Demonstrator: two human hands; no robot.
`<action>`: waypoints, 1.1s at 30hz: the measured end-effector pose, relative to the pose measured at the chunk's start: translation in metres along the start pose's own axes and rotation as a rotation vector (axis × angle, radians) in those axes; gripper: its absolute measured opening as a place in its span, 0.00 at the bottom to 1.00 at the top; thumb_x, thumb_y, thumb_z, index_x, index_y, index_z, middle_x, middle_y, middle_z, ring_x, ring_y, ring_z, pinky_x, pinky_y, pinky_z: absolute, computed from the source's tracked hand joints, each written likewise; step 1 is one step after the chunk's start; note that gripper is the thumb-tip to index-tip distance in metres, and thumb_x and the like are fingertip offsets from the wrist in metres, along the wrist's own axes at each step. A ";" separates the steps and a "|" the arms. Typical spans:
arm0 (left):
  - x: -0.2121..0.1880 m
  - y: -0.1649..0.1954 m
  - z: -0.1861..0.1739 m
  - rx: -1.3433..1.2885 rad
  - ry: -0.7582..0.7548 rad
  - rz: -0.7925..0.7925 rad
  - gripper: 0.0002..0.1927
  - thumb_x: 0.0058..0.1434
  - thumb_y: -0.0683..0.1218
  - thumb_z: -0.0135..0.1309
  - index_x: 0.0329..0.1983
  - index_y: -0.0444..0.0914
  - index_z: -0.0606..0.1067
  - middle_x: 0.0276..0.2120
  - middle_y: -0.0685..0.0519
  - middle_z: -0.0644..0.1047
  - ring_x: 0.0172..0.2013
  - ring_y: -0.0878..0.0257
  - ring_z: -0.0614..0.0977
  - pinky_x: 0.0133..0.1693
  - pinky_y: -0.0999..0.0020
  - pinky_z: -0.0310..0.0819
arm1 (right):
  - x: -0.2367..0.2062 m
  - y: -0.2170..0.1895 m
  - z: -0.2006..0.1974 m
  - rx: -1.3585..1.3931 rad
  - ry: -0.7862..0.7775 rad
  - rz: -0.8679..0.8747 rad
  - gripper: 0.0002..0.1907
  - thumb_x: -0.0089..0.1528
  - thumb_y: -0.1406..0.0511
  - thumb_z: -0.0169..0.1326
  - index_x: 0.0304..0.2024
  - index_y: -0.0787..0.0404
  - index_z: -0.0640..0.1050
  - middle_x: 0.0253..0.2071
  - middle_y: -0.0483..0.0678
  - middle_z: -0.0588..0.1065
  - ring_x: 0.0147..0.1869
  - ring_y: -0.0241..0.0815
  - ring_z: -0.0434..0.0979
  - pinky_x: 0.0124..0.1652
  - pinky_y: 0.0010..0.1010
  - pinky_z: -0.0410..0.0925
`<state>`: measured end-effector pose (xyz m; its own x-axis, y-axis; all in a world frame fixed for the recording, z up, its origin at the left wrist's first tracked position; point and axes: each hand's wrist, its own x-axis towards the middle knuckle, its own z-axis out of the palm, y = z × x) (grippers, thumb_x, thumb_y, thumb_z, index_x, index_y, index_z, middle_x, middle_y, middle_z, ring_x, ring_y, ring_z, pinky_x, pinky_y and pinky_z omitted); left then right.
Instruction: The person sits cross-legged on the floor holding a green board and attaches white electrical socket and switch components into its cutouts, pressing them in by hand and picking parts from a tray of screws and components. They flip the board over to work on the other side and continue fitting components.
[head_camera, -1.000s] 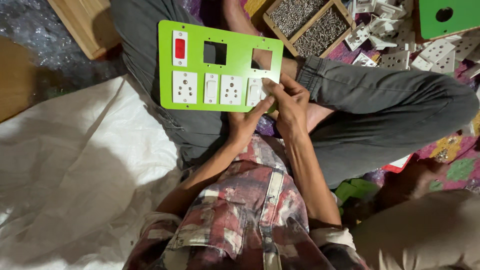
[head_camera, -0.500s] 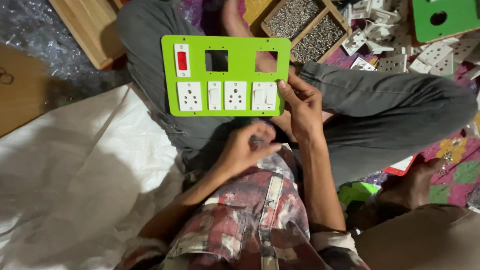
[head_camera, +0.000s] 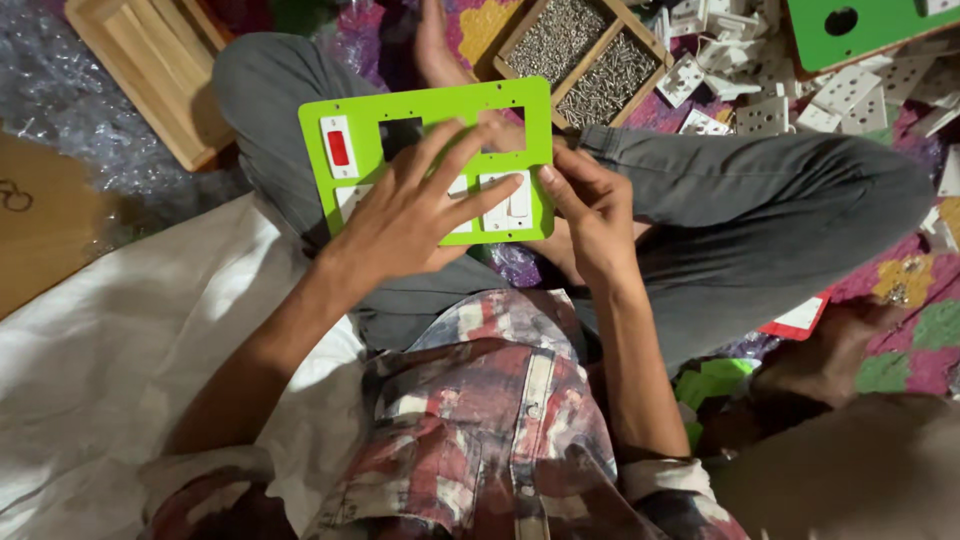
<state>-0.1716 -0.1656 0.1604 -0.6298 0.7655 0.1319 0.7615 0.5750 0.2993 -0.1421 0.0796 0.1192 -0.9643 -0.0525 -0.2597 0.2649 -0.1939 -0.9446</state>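
On the floor, a wooden tray (head_camera: 640, 45) holds screws (head_camera: 570, 40).

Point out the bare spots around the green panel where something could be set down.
Free: the white sheet left of the lap, below the wooden tray. Crowded: upper right, where the screw box and loose white sockets cover the mat. Both hands are on the panel.

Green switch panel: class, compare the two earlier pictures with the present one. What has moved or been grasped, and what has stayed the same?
The left hand rose from below the green panel and now lies spread flat across its face, covering the white sockets. The right hand still grips the panel's right edge. The panel stays on the lap, with the red switch at its left and the screw tray beyond it.
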 end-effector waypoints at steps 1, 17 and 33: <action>0.001 -0.001 0.001 0.002 0.032 0.014 0.53 0.43 0.51 0.73 0.75 0.53 0.66 0.73 0.45 0.57 0.70 0.46 0.63 0.60 0.51 0.72 | 0.002 -0.001 -0.001 0.003 0.008 0.013 0.17 0.69 0.70 0.56 0.60 0.71 0.77 0.51 0.45 0.77 0.55 0.34 0.77 0.56 0.24 0.71; -0.007 0.021 0.003 -2.002 0.673 -0.356 0.34 0.61 0.48 0.60 0.69 0.33 0.65 0.56 0.44 0.72 0.52 0.57 0.74 0.47 0.61 0.69 | 0.099 -0.031 -0.062 -0.936 0.058 -0.401 0.11 0.74 0.62 0.54 0.50 0.62 0.82 0.40 0.51 0.76 0.41 0.40 0.79 0.38 0.30 0.73; -0.009 -0.035 0.170 -2.881 0.625 -0.432 0.25 0.67 0.52 0.51 0.63 0.36 0.70 0.54 0.46 0.76 0.46 0.56 0.76 0.46 0.56 0.70 | 0.222 0.070 -0.019 -1.669 0.072 -0.629 0.06 0.56 0.69 0.57 0.34 0.58 0.83 0.44 0.52 0.77 0.59 0.55 0.69 0.51 0.46 0.63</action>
<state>-0.1663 -0.1431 -0.0122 -0.8355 0.4923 -0.2440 -0.4793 -0.8702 -0.1144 -0.3376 0.0726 -0.0081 -0.9208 -0.3219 0.2204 -0.3432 0.9370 -0.0654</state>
